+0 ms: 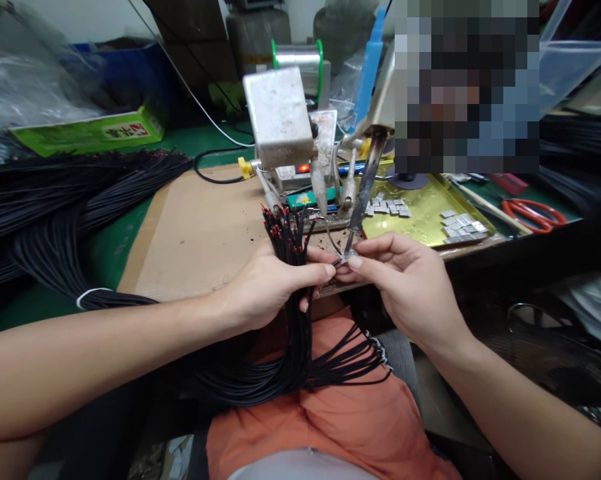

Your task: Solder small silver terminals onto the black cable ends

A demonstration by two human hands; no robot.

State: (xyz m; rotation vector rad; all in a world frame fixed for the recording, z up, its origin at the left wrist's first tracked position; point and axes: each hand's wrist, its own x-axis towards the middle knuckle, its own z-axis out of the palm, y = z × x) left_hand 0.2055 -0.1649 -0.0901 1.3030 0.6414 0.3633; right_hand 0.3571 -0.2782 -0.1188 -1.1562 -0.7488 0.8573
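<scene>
My left hand (267, 283) is closed round a bundle of thin black cables (295, 330), whose stripped ends with red wire tips stand up above the fingers. Between its thumb and finger one cable end points right. Pinched in my right hand (415, 283) is a small silvery piece (350, 255), partly hidden by the fingertips, meeting that cable end. The tip of a soldering iron (363, 200), mounted on a stand, comes down right at this spot; whether it touches is too small to tell. A thin solder wire (334, 240) curves down from a nozzle beside it.
A yellow tray (420, 223) holds small metal plates (463, 228). Red-handled scissors (535, 215) lie to its right. A solder spool (297, 60) stands behind the metal soldering stand (280, 117). More black cables (80, 200) lie left of the cardboard sheet (200, 233). A person is across the bench.
</scene>
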